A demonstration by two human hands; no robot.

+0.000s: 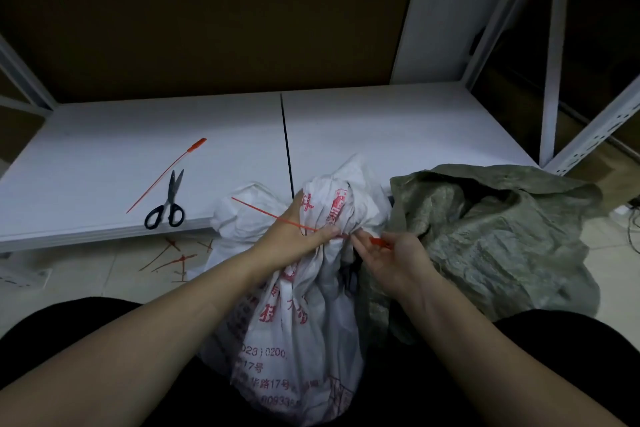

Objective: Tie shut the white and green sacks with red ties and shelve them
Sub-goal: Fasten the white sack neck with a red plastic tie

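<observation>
Between our knees stands the white sack (298, 340). Our left grip (294, 236) squeezes its bunched neck. Our right grip (394, 260) pinches the fat end of the red tie (256, 207), which runs across our left grip. We think we are looping it now. Next the thin tail must go through the fat end, then pull tight.

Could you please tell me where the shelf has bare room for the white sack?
Bare: the shelf right of its black seam, behind the green sack; also its left rear. Crowded: front left, with scissors and spare red tie.
</observation>
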